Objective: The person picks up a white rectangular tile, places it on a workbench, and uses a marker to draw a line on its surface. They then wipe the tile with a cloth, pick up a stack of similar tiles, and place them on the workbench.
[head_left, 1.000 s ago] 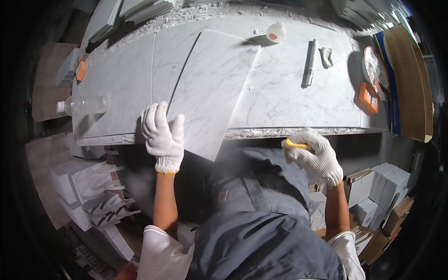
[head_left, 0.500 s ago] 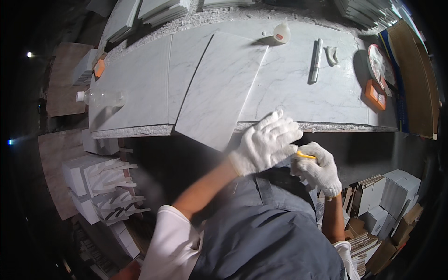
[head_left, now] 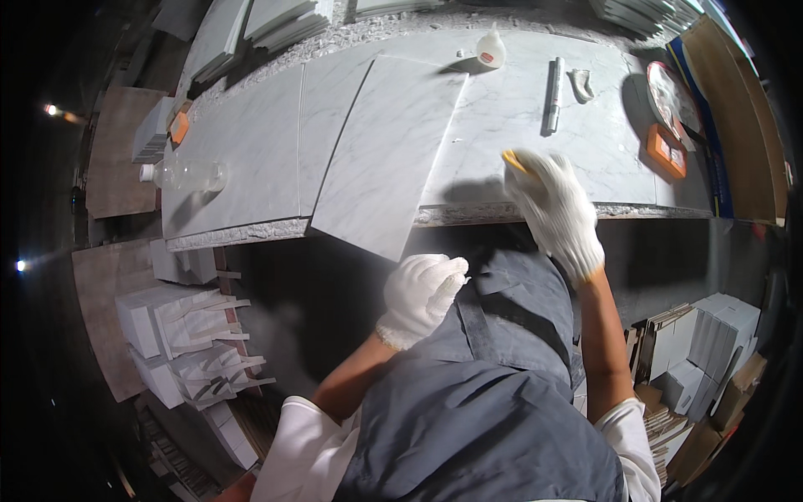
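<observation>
My right hand [head_left: 554, 209], in a white knit glove, is raised over the near edge of the bench. Its fingers are closed round a slim yellow object [head_left: 515, 161], mostly hidden by the glove, so its kind is unclear. My left hand [head_left: 422, 297], gloved too, is curled closed in front of my grey apron [head_left: 468, 402]; whether anything is inside cannot be seen. Just beyond it is the low corner of a grey-white marbled tile [head_left: 385, 151]. That tile lies askew on other marbled tiles [head_left: 242, 151] and overhangs the bench edge.
A small white squeeze bottle [head_left: 490, 50], a silver marker-like tube [head_left: 554, 96] and a curved pale piece [head_left: 582, 85] lie beyond my right hand. At right are an orange tool [head_left: 667, 151] and a round container [head_left: 672, 96]. A clear bottle [head_left: 191, 176] lies at left.
My right hand has moved up and away from me over the bench, still with the yellow object. The left has drawn back toward me and its spread fingers have curled closed.
</observation>
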The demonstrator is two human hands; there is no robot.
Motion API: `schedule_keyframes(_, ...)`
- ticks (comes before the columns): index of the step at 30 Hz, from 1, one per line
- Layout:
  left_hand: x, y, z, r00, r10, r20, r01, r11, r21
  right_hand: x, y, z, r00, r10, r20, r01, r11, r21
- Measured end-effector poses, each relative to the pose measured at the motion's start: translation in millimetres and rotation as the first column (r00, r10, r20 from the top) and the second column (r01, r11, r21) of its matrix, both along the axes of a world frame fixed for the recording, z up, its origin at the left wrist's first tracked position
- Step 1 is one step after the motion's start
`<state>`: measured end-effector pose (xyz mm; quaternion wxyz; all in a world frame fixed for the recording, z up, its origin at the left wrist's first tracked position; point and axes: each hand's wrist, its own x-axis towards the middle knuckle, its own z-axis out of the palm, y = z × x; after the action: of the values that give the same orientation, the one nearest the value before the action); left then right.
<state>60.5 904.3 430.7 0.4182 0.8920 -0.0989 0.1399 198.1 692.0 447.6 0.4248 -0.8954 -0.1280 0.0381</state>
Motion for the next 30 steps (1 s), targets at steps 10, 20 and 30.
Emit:
schedule_keyframes(10,-35.1,23.0,-7.5,0.905,0.322,-0.278,-0.393,0.883,-0.257,32.5,69.4,-3.7,0.818,0.562,0.121,-0.465,0.770,-0.437)
schedule_keyframes(20,-23.4,102.6,-40.9,0.693,0.134,-0.709,-0.718,0.030,-0.696,-44.4,5.6,2.4,0.635,0.391,-0.666,-0.409,0.902,0.140)
schedule_keyframes(30,-19.4,43.7,-34.6,0.667,0.038,-0.744,-0.742,0.120,-0.659,-55.0,-14.7,-9.0,0.556,0.184,-0.811,-0.093,0.983,0.159)
